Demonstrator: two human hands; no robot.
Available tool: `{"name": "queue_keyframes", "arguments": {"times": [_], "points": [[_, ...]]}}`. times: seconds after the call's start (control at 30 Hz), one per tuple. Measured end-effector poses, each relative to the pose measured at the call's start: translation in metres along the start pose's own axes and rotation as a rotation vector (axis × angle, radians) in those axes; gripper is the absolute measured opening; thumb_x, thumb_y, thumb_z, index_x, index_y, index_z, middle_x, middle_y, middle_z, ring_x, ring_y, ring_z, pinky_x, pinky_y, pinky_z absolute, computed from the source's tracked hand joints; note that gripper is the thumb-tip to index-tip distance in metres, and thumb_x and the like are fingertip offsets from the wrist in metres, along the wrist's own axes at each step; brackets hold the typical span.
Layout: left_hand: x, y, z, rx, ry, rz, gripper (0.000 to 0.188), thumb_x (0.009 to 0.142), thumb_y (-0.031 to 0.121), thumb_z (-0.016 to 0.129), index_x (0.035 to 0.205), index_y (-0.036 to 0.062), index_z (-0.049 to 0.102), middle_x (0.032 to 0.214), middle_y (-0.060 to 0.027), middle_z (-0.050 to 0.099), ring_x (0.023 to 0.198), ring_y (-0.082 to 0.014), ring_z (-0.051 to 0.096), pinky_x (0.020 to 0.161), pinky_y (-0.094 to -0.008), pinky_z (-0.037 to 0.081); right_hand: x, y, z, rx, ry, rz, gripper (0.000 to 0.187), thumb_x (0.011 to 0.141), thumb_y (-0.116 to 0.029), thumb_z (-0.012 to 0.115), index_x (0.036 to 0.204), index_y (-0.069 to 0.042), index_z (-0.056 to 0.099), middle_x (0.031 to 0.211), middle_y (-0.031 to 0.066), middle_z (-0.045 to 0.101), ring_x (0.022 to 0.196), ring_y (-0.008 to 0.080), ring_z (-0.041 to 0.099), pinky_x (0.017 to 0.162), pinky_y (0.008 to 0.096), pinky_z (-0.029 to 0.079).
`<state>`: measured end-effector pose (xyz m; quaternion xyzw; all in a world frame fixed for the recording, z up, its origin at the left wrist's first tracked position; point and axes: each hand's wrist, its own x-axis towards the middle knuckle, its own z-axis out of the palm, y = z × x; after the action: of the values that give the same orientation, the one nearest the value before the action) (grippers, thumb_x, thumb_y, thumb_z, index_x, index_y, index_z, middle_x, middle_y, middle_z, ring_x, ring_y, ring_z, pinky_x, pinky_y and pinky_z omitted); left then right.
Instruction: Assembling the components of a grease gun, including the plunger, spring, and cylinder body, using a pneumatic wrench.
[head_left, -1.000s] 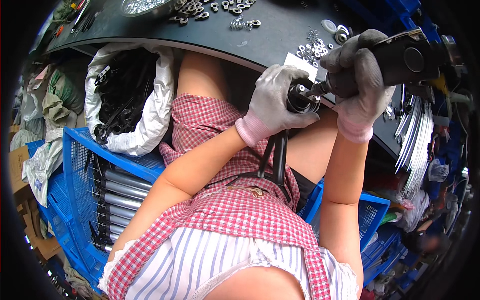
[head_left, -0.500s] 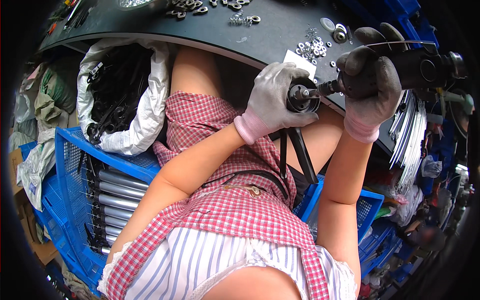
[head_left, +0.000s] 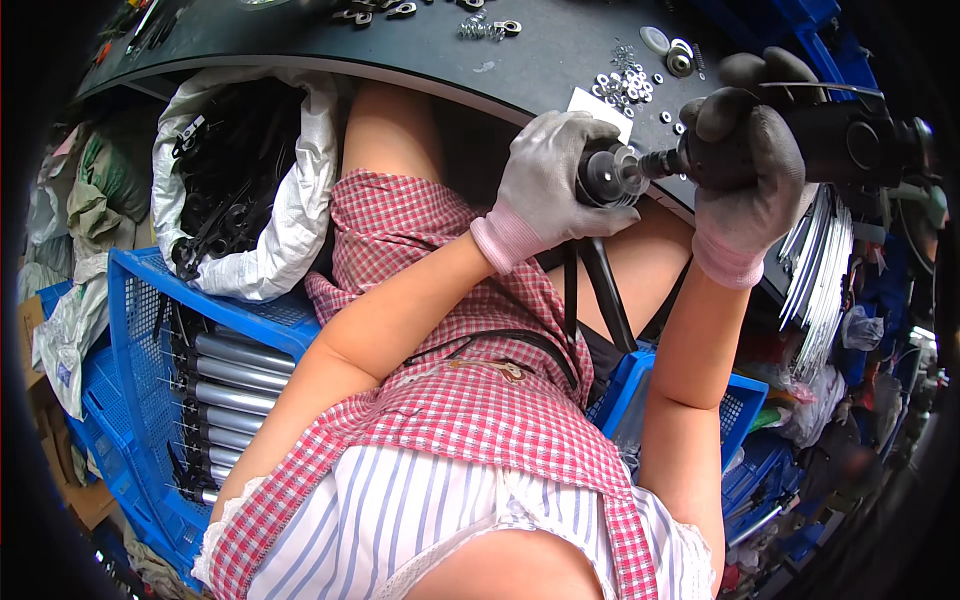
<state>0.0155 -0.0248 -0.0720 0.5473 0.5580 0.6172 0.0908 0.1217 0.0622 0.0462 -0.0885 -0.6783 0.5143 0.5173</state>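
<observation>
Fingers of the left hand (head_left: 548,180) wrap tight around a round black part (head_left: 603,175) at the upper centre of the frame, so that grip is clamped on it, just below the table (head_left: 420,45) edge. The right hand (head_left: 745,170), to the upper right, has its grip closed around the black body of a power driver (head_left: 850,140), whose bit (head_left: 662,162) meets the face of the part. Both hands wear grey gloves.

To do this step well, I judge the driver should stay in one straight line with the part's axis, with the left hand bracing against the twist. A tilted bit would likely slip off the fastener, and glove fabric close to the spinning tip could catch.

Farther out, loose washers and nuts (head_left: 630,85) lie scattered on the table near a white slip of paper (head_left: 598,103). At lower left, a blue crate (head_left: 140,300) holds grey metal tubes (head_left: 235,385), and a white sack (head_left: 290,215) of black parts sits above it.
</observation>
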Motion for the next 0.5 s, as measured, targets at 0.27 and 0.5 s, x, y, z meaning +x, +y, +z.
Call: {"name": "queue_keyframes", "arguments": {"times": [0.27, 0.5], "points": [[0.001, -0.005, 0.002, -0.056, -0.005, -0.013, 0.064, 0.049, 0.025, 0.088, 0.105, 0.0063, 0.061, 0.102, -0.012, 0.063, 0.097, -0.0299, 0.061, 0.089, -0.0398, 0.048, 0.007, 0.007, -0.006, 0.188, -0.108, 0.0, 0.05, 0.089, -0.015, 0.044, 0.133, 0.007, 0.037, 0.117, 0.0255, 0.058, 0.076, 0.0181, 0.063, 0.069, 0.0351, 0.056], [0.001, -0.003, 0.0, -0.051, -0.005, 0.008, 0.066, 0.049, 0.026, 0.088, 0.106, 0.0063, 0.061, 0.105, -0.0125, 0.064, 0.099, -0.0309, 0.061, 0.089, -0.0404, 0.048, 0.01, 0.013, -0.003, 0.054, -0.122, 0.004, 0.052, 0.091, -0.016, 0.045, 0.134, 0.01, 0.035, 0.113, 0.0253, 0.06, 0.074, 0.0199, 0.063, 0.063, 0.0323, 0.055]]}}
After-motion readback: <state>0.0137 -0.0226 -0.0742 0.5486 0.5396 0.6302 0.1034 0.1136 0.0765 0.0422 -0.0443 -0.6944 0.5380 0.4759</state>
